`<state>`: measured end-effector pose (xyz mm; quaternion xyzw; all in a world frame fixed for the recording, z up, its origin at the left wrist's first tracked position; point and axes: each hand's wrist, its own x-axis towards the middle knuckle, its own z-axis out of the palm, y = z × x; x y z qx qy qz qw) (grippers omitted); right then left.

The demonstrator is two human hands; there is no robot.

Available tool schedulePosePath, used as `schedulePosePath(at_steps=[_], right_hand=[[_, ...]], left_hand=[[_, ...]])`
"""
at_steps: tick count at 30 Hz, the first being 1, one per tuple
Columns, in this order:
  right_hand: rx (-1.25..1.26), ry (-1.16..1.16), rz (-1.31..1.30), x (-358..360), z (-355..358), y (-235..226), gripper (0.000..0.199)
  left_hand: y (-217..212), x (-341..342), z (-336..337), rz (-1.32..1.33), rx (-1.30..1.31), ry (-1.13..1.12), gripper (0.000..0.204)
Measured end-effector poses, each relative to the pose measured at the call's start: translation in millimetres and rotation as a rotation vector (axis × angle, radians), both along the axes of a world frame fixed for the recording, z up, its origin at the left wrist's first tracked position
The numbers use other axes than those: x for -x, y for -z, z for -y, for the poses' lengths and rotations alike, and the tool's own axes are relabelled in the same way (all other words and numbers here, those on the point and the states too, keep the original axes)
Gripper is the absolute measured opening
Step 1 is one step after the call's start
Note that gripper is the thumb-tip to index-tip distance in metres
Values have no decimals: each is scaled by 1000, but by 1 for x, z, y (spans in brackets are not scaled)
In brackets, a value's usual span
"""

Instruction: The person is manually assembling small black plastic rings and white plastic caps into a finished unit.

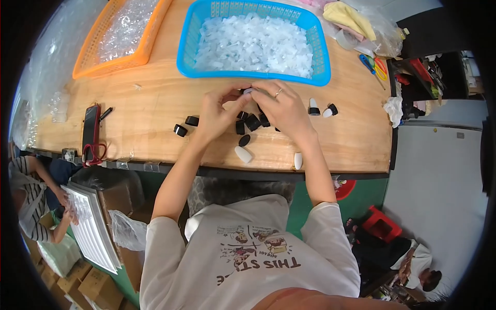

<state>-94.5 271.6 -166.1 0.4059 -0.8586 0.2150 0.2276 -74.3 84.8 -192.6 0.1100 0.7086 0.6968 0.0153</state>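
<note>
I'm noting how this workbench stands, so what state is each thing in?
Left hand: fingers closed on a small pale piece
Right hand: fingers closed on the same piece
Blue basket: open-topped, heaped with small translucent pieces
Orange basket: open-topped, holding clear plastic
Phone: lying flat
White-topped black caps: one upright, one tipped over
Loose white pieces: both lying down
Yellow cloth: crumpled
Scissors: open or shut unclear

Glossy plastic caps (252, 122), smooth wooden tabletop (351, 147), blue plastic basket (253, 76)
</note>
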Motion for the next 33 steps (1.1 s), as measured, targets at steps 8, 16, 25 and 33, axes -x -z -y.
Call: schedulePosePath(at_steps=[8, 16, 25, 33], right_hand=[[731, 27, 880, -6, 9, 15, 23], [741, 12, 708, -9, 18, 15, 22], [675, 44, 551, -11, 18, 16, 19], [752, 89, 559, -17, 26, 21, 12]], left_hand=[[2, 4, -5, -317, 0, -149, 18], [-4, 1, -7, -390, 108, -223, 18], [-2, 0, -10, -399, 144, -271, 18], [-3, -3, -11, -444, 232, -278, 17]])
